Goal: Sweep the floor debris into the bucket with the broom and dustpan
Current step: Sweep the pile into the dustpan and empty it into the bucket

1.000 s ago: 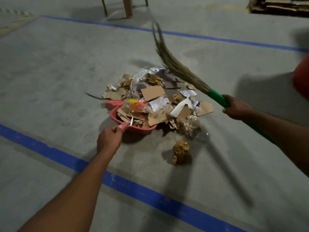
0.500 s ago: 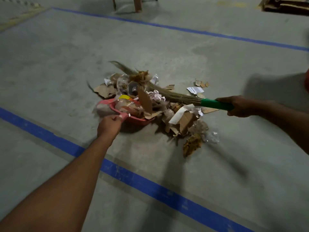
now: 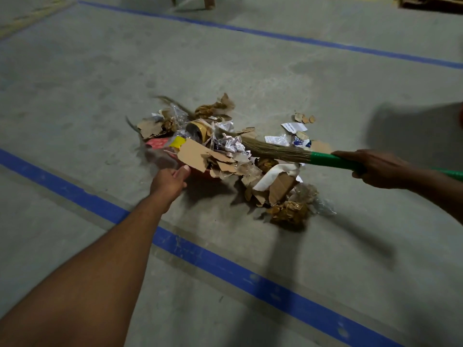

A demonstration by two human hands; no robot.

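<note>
Red dustpan (image 3: 157, 143), head view: handle gripped by the left hand (image 3: 169, 180), fingers curled; pan heaped with cardboard scraps (image 3: 198, 156). Grass broom (image 3: 275, 152), raised a second ago, is now drawn across the pile, right hand (image 3: 375, 169) wrapped round it. Bucket unseen; litter (image 3: 288, 212) remains beside the pan.

- The left hand (image 3: 169, 180) was bare, with a short-trimmed thumbnail (image 3: 186, 168) showing at the thumb's tip.
- The left forearm (image 3: 100, 259) was bare along all its visible length.
- The right hand (image 3: 375, 169) and right forearm (image 3: 436, 186) were likewise bare.
</note>
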